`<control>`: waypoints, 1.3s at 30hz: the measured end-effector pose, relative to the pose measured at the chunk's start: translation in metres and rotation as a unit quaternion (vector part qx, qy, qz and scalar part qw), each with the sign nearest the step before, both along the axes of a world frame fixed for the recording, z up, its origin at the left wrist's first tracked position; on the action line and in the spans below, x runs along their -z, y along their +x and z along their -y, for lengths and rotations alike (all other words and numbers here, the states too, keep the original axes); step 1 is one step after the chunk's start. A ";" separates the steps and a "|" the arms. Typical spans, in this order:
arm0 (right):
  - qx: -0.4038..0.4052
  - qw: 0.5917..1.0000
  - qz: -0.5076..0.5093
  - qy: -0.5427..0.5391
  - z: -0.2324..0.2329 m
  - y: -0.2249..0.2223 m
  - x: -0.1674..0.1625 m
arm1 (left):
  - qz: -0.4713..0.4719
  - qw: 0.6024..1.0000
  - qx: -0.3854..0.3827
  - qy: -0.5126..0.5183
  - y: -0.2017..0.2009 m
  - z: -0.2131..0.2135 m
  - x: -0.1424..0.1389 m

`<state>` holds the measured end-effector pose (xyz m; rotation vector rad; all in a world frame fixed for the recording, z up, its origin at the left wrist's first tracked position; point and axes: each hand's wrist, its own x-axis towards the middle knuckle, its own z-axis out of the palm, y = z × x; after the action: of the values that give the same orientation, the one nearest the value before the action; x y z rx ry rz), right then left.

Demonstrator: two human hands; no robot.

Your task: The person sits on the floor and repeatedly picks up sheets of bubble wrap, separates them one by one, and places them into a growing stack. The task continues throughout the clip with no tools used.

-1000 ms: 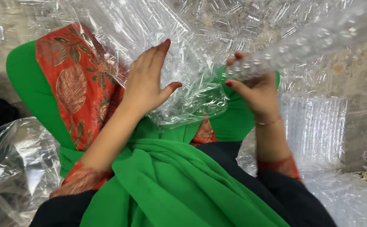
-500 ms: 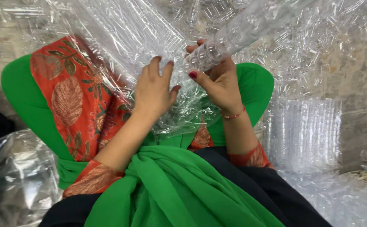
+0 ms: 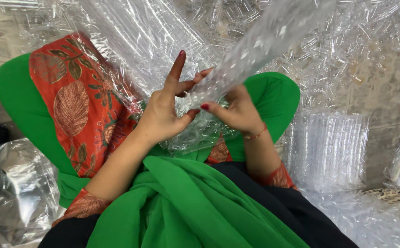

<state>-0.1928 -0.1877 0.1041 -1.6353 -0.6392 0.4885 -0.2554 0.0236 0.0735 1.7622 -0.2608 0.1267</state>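
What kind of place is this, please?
Probably an informal floor workspace for sorting or packing clear plastic pieces: a stack of clear plastic strips, loose clear pieces on the floor, and a plastic strip held in both hands.

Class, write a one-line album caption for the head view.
Both hands, left hand and right hand, grip a clear plastic strip over a green lap.

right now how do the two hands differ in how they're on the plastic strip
The left hand is spread, its index finger pointing straight up and clear of the clear plastic strip, with only thumb and middle finger pinching it. The right hand is curled, fingers wrapped behind the strip and thumb pressed on its front. The right wrist wears a thin bracelet; the left is bare. Both have dark red nails and meet at the strip's lower end.
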 end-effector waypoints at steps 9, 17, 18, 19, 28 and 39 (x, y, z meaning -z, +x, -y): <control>0.067 0.975 -0.193 0.081 -0.006 -0.031 0.017 | 0.070 0.997 -0.010 0.030 -0.011 0.006 -0.003; 0.021 0.966 -0.163 0.200 -0.008 -0.031 0.012 | 0.058 0.990 -0.118 0.047 -0.020 0.011 -0.008; 0.004 0.968 -0.167 0.186 -0.005 -0.032 0.010 | 0.046 0.996 -0.077 0.019 -0.020 0.010 -0.008; -0.013 0.970 -0.172 0.171 -0.001 -0.032 0.007 | 0.033 0.999 -0.036 -0.010 -0.020 0.009 -0.007; -0.018 0.975 -0.180 0.131 0.023 -0.039 -0.010 | -0.199 0.964 0.139 -0.109 -0.029 0.010 -0.027; 0.059 0.984 -0.082 -0.146 0.117 -0.035 -0.059 | 0.004 0.908 -0.082 0.410 -0.077 -0.010 -0.043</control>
<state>-0.2279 -0.3045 0.1627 -1.8735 -0.3570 0.6464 -0.3323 0.0335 0.1166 2.6262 -0.1798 0.1581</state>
